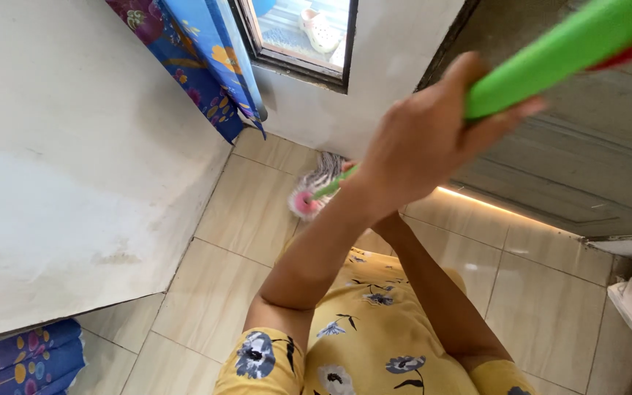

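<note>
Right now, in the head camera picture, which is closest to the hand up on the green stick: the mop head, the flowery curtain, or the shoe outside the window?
From the left hand gripping the green stick:
1. Mop head, just below left, on the tiled floor.
2. Flowery curtain, farther left, hanging beside the window.
3. Shoe, up top, outside past the window frame.

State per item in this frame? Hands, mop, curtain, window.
left hand: fingers closed on mop handle
right hand: hidden behind left forearm
mop head: down on floor tiles by the wall
curtain: pulled aside
window: uncovered
</note>
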